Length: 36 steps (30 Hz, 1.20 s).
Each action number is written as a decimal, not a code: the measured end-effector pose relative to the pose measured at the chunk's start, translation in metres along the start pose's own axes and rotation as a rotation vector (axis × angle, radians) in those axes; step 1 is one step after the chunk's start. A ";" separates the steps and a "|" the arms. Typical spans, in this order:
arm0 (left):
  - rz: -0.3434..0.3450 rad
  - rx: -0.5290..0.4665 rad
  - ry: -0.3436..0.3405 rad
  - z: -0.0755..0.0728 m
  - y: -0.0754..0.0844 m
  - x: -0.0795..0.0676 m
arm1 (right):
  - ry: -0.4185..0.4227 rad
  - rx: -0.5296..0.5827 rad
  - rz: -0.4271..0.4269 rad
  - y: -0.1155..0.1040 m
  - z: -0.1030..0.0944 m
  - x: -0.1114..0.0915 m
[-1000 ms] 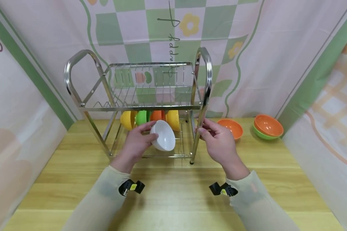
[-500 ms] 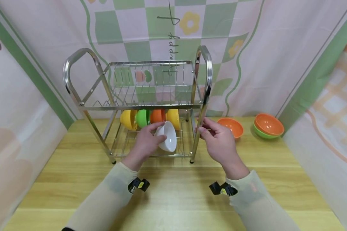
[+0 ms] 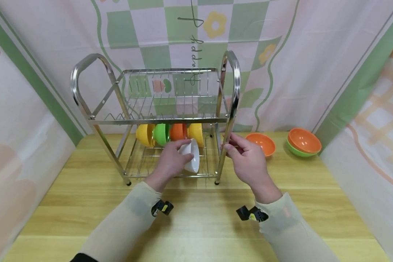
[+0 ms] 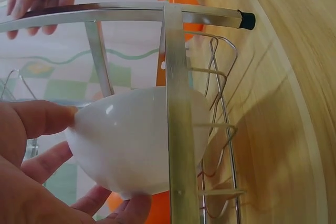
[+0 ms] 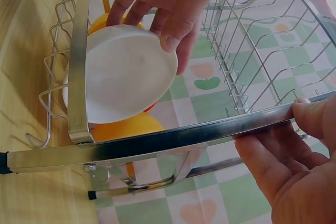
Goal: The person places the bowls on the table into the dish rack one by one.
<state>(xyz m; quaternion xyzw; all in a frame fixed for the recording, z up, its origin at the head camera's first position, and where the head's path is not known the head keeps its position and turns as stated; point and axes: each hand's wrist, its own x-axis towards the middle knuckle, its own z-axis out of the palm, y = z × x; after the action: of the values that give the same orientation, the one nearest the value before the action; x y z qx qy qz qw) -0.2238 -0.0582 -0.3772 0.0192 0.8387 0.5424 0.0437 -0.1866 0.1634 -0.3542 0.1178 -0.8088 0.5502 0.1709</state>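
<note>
My left hand (image 3: 171, 160) pinches a white bowl (image 3: 193, 156) between thumb and fingers, the bowl tipped on its side with its opening facing right. It sits low, just over the lower tier of a metal dish rack (image 3: 163, 121). In the right wrist view the white bowl (image 5: 126, 74) is behind the rack's front lower bar. My right hand (image 3: 249, 160) grips the rack's front right leg. Behind the white bowl, a yellow bowl (image 3: 145, 135), a green bowl (image 3: 161, 134), an orange bowl (image 3: 178, 131) and another yellow bowl (image 3: 196, 134) stand on edge in a row.
Right of the rack an orange bowl (image 3: 262, 143) lies on the wooden table (image 3: 196, 222). Farther right, another orange bowl (image 3: 304, 140) is nested in a green bowl (image 3: 301, 153). Patterned cloth (image 3: 249, 29) hangs behind and at both sides.
My left hand has moved right and turned the white bowl from facing me to facing right, more upright on its edge. The right hand keeps its grip on the rack leg.
</note>
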 end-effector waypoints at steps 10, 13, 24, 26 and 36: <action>0.015 0.091 0.015 0.010 0.003 0.000 | -0.003 -0.011 -0.004 0.000 0.001 0.000; 0.018 0.117 0.008 0.013 0.004 0.000 | -0.003 -0.017 0.000 0.000 0.000 0.000; 0.012 0.189 -0.003 0.021 0.008 -0.001 | -0.004 -0.011 0.019 0.000 0.000 -0.001; 0.012 0.191 -0.006 0.023 0.008 -0.001 | -0.003 -0.012 0.020 0.000 0.000 -0.001; 0.048 0.306 0.007 0.030 0.009 0.000 | -0.002 -0.035 0.009 0.000 0.000 -0.002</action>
<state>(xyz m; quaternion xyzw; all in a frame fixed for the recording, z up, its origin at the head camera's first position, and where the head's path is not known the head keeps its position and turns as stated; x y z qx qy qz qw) -0.2208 -0.0271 -0.3809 0.0440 0.9111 0.4091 0.0242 -0.1853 0.1639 -0.3552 0.1116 -0.8190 0.5368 0.1693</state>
